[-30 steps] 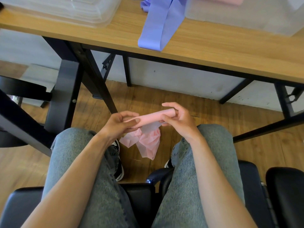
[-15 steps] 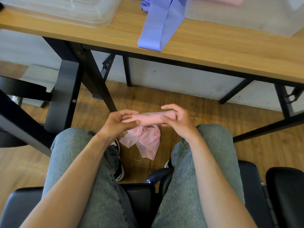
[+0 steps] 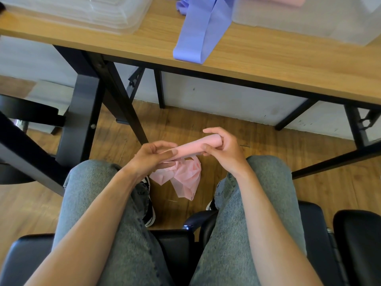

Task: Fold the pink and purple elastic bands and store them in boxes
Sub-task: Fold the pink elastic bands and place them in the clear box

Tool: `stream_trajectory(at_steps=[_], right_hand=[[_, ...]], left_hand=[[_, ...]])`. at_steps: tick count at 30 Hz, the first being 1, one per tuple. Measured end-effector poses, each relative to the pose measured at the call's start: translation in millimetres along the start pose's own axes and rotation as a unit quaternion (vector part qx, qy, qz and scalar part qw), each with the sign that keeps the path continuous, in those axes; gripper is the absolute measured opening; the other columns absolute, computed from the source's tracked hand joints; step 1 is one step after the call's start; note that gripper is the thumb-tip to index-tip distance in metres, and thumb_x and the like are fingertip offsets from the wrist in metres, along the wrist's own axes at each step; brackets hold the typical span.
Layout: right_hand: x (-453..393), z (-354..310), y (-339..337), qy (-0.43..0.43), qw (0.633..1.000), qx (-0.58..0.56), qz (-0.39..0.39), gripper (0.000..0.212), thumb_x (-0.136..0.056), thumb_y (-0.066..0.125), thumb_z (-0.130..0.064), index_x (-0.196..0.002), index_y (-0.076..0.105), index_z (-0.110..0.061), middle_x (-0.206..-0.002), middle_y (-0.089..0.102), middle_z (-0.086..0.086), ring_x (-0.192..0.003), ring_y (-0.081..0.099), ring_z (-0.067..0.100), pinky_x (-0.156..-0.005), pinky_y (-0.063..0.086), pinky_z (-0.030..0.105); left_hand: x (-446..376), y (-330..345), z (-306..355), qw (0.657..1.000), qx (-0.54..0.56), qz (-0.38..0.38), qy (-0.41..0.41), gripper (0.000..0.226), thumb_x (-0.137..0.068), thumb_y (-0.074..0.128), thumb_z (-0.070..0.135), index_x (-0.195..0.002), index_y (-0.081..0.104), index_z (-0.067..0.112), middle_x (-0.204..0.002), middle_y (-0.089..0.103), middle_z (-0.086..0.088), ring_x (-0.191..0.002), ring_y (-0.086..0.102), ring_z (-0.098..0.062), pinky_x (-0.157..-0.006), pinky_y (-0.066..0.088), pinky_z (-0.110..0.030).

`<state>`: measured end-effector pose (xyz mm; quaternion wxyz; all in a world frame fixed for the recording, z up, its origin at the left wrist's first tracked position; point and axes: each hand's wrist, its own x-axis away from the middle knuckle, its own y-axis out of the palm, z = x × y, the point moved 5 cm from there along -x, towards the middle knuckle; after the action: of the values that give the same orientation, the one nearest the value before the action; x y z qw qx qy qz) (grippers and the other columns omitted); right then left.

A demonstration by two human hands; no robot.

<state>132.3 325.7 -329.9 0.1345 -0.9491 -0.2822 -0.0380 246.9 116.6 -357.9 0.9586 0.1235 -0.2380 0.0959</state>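
The pink band [image 3: 193,148] showed a soft, plain salmon pink, and its loose tail was the same shade, paler where it crumpled. The purple band [image 3: 203,32] was a flat lavender against the honey-toned wood grain of the counter [image 3: 288,65], whose frame was black, while the boxes [image 3: 78,11] looked clear and frosty. Jeans [image 3: 266,195] were faded blue-grey, the chair [image 3: 354,244] glossy black, the floor [image 3: 206,129] warm brown planks.
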Motion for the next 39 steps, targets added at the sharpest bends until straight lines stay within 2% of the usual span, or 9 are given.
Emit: stream_trajectory(at_steps=[4,8,10,14,20,24,29,35,39], right_hand=[[0,1,0,0.014,1.000,-0.020,0.003,0.043,-0.090,0.079,-0.015,-0.128,0.066,-0.031,-0.122,0.066,0.004,-0.104,0.072,0.024,-0.078,0.065,0.047],[0,2,2,0.041,0.999,-0.013,0.001,0.036,-0.094,0.076,-0.018,-0.128,0.064,-0.024,-0.111,0.072,0.009,-0.082,0.078,0.023,-0.074,0.066,0.050],[1,1,1,0.031,1.000,-0.004,-0.003,0.036,-0.092,0.077,-0.015,-0.126,0.065,-0.021,-0.110,0.073,0.011,-0.079,0.079,0.025,-0.073,0.065,0.051],[1,-4,-2,0.002,1.000,-0.017,0.007,0.044,-0.088,0.080,-0.011,-0.127,0.066,-0.027,-0.120,0.067,0.012,-0.091,0.076,0.028,-0.076,0.065,0.047],[3,-3,1,0.053,0.996,-0.077,0.000,0.052,-0.094,0.075,-0.010,-0.140,0.055,-0.022,-0.119,0.068,0.014,-0.088,0.078,0.027,-0.080,0.065,0.044],[2,-2,0,0.036,0.998,-0.053,0.001,0.052,-0.091,0.077,-0.006,-0.135,0.059,-0.027,-0.121,0.065,0.016,-0.092,0.077,0.027,-0.079,0.065,0.046],[2,-4,0,0.028,0.998,-0.064,-0.001,0.056,-0.091,0.076,-0.003,-0.135,0.058,-0.033,-0.129,0.060,0.011,-0.104,0.074,0.026,-0.080,0.065,0.042],[4,1,5,0.070,0.996,-0.044,-0.015,0.039,-0.098,0.071,-0.018,-0.134,0.058,-0.023,-0.108,0.073,0.013,-0.085,0.078,0.026,-0.080,0.065,0.050],[2,0,2,0.042,0.998,-0.038,-0.007,0.044,-0.092,0.075,-0.006,-0.127,0.064,-0.031,-0.124,0.062,0.013,-0.103,0.073,0.027,-0.077,0.066,0.045]], left_hand=[[2,7,3,0.999,-0.022,-0.023,0.018,0.023,-0.093,0.069,0.013,-0.115,0.074,0.012,-0.105,0.077,0.001,-0.100,0.076,-0.027,-0.072,0.064,-0.027],[2,2,10,0.993,-0.077,0.005,0.089,0.026,-0.087,0.076,0.000,-0.109,0.075,0.013,-0.103,0.075,0.010,-0.103,0.073,-0.017,-0.073,0.063,-0.025],[2,0,8,0.992,-0.088,0.013,0.087,0.029,-0.084,0.078,0.000,-0.109,0.075,0.016,-0.103,0.076,0.011,-0.103,0.073,-0.014,-0.073,0.062,-0.024],[1,3,0,0.999,-0.040,0.017,0.005,0.022,-0.091,0.074,0.017,-0.113,0.077,0.015,-0.109,0.075,-0.001,-0.098,0.075,-0.023,-0.066,0.062,-0.024],[1,-1,9,0.992,-0.081,0.031,0.088,0.028,-0.083,0.080,0.004,-0.108,0.076,0.017,-0.106,0.076,0.003,-0.104,0.073,-0.017,-0.076,0.062,-0.025],[0,-1,3,0.995,-0.086,0.018,0.052,0.030,-0.084,0.080,0.004,-0.110,0.076,0.018,-0.105,0.076,0.007,-0.105,0.073,-0.018,-0.074,0.062,-0.025],[1,9,-1,0.995,-0.090,-0.045,-0.003,0.024,-0.093,0.071,0.023,-0.116,0.075,0.016,-0.106,0.076,0.000,-0.093,0.075,-0.018,-0.069,0.061,-0.022],[5,4,8,0.982,-0.164,0.005,0.090,0.023,-0.088,0.077,0.010,-0.110,0.073,0.016,-0.095,0.075,0.014,-0.083,0.074,-0.010,-0.063,0.059,-0.020],[5,7,-1,0.984,-0.173,-0.041,0.011,0.023,-0.093,0.073,0.023,-0.115,0.072,0.016,-0.092,0.078,0.006,-0.069,0.069,-0.006,-0.058,0.055,-0.020]])
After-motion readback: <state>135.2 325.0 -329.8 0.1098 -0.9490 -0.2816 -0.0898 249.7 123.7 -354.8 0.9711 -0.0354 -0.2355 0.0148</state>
